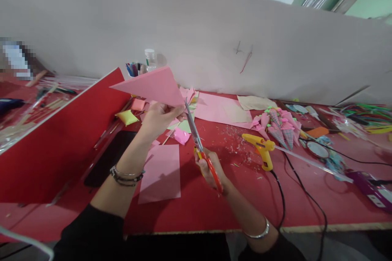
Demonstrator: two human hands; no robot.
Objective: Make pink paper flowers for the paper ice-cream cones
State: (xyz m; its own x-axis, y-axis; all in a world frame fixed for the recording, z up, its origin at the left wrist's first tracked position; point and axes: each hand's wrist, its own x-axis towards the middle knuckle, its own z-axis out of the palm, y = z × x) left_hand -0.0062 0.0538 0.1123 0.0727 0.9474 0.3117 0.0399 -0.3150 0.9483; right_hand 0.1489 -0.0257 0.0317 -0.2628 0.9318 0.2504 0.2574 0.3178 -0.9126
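Observation:
My left hand (159,117) holds up a pink paper sheet (153,85) by its lower right corner, above the red table (214,204). My right hand (210,168) grips scissors (199,147) with red-orange handles. The blades point up and touch the sheet's lower right edge, close to my left fingers. A second pink sheet (161,172) lies flat on the table beneath my left forearm.
A yellow glue gun (261,145) with a black cord lies right of my hands. Pink paper cones (280,127) are piled behind it. A red divider panel (58,147) stands at left. Paper scraps, a pen cup (133,69) and a bottle (150,59) sit along the back wall.

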